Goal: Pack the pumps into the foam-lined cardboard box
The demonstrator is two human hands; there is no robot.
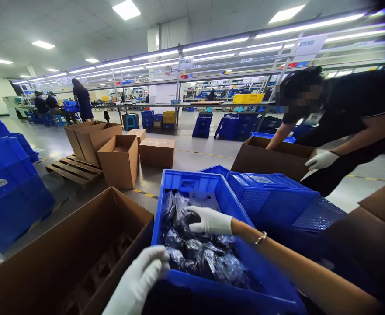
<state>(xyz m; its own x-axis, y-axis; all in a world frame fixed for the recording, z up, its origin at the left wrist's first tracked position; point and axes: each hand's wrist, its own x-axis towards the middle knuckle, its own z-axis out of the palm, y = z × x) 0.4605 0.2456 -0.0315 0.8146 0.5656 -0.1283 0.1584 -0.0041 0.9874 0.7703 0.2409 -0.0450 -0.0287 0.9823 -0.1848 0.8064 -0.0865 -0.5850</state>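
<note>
A blue plastic bin (199, 282) stands before me, holding several dark items in clear plastic bags (194, 249). My right hand (208, 220), in a white glove, reaches into it over the bags, with thumb and fingers apart and nothing visible between them. At the bin's near left corner is my left hand (143, 275), also gloved, its fingers curled together. Whether it grips the rim or a small thing is hidden. To the left stands an open cardboard box (64, 245), with faint bagged shapes in its dark inside.
A co-worker (343, 100) bends over another cardboard box (271, 157) at the right. Closed blue bins (271, 192) sit beside mine. Blue crates (12, 183) are stacked at far left. Beyond are a wooden pallet (76, 170) and more boxes (157, 153).
</note>
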